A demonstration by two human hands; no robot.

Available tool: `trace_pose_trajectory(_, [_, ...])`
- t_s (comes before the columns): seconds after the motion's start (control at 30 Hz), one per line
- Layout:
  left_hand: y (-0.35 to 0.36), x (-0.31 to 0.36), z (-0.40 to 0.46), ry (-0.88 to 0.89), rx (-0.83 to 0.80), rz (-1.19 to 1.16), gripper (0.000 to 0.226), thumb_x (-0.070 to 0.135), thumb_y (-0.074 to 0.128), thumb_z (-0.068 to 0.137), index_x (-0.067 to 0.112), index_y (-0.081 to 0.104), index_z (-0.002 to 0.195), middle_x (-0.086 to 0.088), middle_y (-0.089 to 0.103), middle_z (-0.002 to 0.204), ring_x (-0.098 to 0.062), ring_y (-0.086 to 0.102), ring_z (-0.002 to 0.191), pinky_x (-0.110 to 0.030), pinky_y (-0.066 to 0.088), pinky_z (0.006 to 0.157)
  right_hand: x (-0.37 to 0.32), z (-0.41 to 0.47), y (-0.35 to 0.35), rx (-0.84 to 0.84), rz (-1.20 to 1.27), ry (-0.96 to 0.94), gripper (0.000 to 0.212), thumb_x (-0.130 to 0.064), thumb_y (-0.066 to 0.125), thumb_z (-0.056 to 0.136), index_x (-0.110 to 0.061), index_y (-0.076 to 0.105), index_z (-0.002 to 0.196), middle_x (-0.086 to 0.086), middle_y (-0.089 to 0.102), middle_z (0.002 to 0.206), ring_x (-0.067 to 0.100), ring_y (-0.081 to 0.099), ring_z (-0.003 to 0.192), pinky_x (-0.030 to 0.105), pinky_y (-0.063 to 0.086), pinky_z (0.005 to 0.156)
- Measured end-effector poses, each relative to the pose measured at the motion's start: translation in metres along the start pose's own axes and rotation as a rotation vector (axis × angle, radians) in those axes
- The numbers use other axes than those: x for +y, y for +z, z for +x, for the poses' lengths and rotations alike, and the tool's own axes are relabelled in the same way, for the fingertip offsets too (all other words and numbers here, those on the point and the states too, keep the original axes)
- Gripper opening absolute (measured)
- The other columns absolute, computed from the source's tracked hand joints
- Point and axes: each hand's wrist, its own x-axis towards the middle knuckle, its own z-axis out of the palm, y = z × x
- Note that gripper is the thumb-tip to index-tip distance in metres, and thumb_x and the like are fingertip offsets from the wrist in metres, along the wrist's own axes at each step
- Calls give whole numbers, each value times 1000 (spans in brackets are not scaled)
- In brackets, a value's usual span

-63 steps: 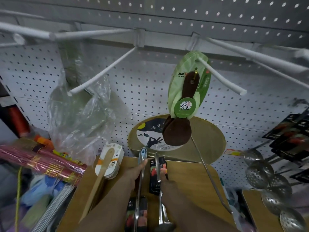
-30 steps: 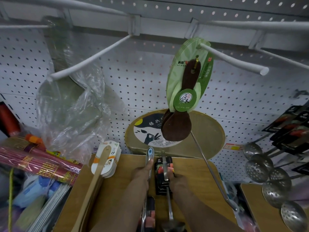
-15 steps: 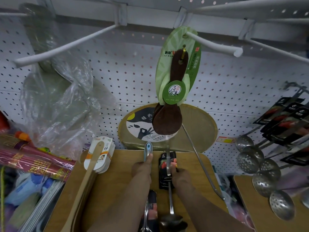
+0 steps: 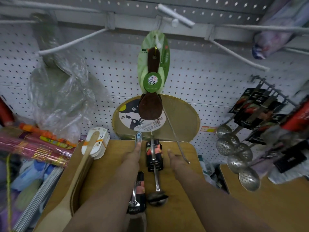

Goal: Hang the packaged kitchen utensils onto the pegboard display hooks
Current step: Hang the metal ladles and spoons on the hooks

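Pick-up step. Left hand (image 4: 132, 156) grips blue-tipped utensil (image 4: 138, 138) handle, mid counter (image 4: 184, 206). Right hand (image 4: 175, 160) off ladle (image 4: 156, 174), fingers relaxed, empty. Next: lift utensil, thread hang-hole over free hook (image 4: 70, 43) upper left.

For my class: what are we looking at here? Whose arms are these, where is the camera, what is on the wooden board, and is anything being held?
No machine here: a person wears a camera on the head, looking down at both arms. The left hand holds a metal utensil with a blue-tipped handle. The right hand is open and holds nothing. Between them a packaged ladle lies on the wooden board. A wooden spatula lies to the left. Behind, a dark wooden spoon on a green card hangs from a pegboard hook.
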Motion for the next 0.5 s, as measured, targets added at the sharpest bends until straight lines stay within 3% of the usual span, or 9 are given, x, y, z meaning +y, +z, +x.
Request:
trace_pose_trajectory(0.03, [-2,2,-18,13,28,1,103,98,61,39,10,62,92,-14,67,90,-30,64,78,-44,57,75,0,-4,-10,0,-27,11,51,-60,42,99,-13,56,113,8,55,89,25,56,82,39,47,77])
trace_pose_trajectory(0.1, [-5,7,-61,84,64,-25,88,91,60,60,9,58,91,-10,60,83,-24,56,69,-36,49,60,0,-12,-25,31,-39,-2,54,-58,39,101,-7,55,102,12,57,91,32,60,93,43,49,87])
trace_pose_trajectory(0.2, [0,6,-109,187,89,-92,76,76,65,74,8,60,107,-11,64,93,-27,60,77,-35,39,52,5,-26,-49,41,-18,-49,58,-64,41,97,-11,64,98,7,51,75,26,50,72,40,47,81])
trace_pose_trajectory(0.27, [10,-3,-139,248,9,-174,78,69,70,77,6,57,121,-13,67,108,-32,66,89,-38,51,61,13,-42,-71,21,50,-60,55,-61,45,98,-11,66,108,7,55,83,29,54,84,44,50,93])
trace_pose_trajectory(0.37, [31,-29,-178,263,-71,-233,93,72,74,67,5,56,128,-14,65,120,-37,63,109,-50,53,94,30,-67,-108,-45,194,-85,58,-55,53,97,-13,55,137,12,58,129,36,54,119,50,45,106])
trace_pose_trajectory(0.43, [48,-51,-209,262,-150,-265,97,72,80,58,11,59,130,-9,63,125,-32,61,110,-47,52,97,47,-82,-138,-73,238,-106,52,-55,58,95,-16,60,129,10,59,124,33,57,109,47,49,98])
trace_pose_trajectory(0.5, [67,-74,-249,278,-258,-297,84,61,82,69,15,56,136,-5,58,128,-24,59,107,-38,53,91,67,-99,-174,-89,274,-103,34,-53,60,95,-19,63,98,5,58,94,25,55,79,38,49,73])
